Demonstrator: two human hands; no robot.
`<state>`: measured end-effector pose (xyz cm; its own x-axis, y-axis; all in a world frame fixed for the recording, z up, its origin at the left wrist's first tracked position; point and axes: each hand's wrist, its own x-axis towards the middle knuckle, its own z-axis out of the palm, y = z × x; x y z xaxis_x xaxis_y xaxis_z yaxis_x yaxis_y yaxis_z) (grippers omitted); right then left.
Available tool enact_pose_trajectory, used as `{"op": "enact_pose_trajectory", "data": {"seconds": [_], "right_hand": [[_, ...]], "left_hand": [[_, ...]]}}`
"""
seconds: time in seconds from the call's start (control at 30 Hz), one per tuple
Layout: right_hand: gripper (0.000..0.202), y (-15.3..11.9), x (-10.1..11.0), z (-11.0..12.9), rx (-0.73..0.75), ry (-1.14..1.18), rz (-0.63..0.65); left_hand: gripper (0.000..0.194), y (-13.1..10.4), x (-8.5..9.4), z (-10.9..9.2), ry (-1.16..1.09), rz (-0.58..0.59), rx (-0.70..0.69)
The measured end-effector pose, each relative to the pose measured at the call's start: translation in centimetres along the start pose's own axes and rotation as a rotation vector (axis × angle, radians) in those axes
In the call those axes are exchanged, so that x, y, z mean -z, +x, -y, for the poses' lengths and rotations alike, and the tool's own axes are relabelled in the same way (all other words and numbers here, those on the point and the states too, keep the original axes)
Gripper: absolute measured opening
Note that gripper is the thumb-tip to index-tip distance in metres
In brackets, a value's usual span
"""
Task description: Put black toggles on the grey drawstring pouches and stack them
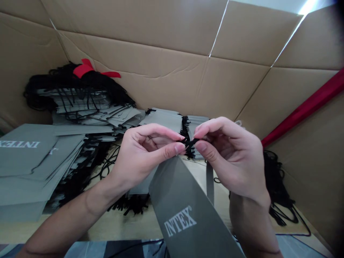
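Grey panel [182,200]: nearest the lens, printed INTEX, tilted, its lower end across the near edge of the table [134,229]; upper end just below the fingertips.
Black cord [191,144]: a short dark piece, between the two hands, above the table; whether it joins the panel cannot be told.
Left hand [147,154]: thumb and forefinger pinched narrowly on the cord's left end.
Right hand [231,157]: thumb and forefinger likewise pinched on the right end, facing the left hand.
Cord against grip: mostly covered by fingertips, only the middle exposed.
Reason for hold: judged to keep a small, limp piece steady, with its middle in sight.
Left stack [27,157]: printed grey pieces toward the table's left edge, black ends gathered on one side, presumably to prevent tangling.
Rear heap [83,100]: grey pieces and black cords at the far left corner, red strip [85,68] on top, possibly a tie or marker.
Far pile [163,120]: toward the far edge, near the cardboard wall [161,71].
Cord bundle [278,186]: black, by the right edge.
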<state>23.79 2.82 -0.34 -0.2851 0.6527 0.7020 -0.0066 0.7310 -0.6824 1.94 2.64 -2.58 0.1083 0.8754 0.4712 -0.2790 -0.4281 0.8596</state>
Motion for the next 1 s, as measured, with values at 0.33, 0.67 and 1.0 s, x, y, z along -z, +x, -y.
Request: {"op": "enact_pose_trajectory", "data": {"seconds": [0.33, 0.67, 1.0], "right_hand": [[0.023, -0.03, 0.12, 0.19, -0.030, 0.032, 0.013], [0.009, 0.09, -0.46, 0.16, -0.019, -0.008, -0.032], [0.013, 0.08, -0.35, 0.30, -0.034, -0.030, -0.061]], "left_hand": [[0.019, 0.07, -0.39, -0.20, -0.064, 0.000, 0.013], [0.020, -0.07, -0.50, -0.16, -0.034, 0.039, 0.011], [0.020, -0.21, -0.38, -0.05, 0.010, 0.025, -0.013]]}}
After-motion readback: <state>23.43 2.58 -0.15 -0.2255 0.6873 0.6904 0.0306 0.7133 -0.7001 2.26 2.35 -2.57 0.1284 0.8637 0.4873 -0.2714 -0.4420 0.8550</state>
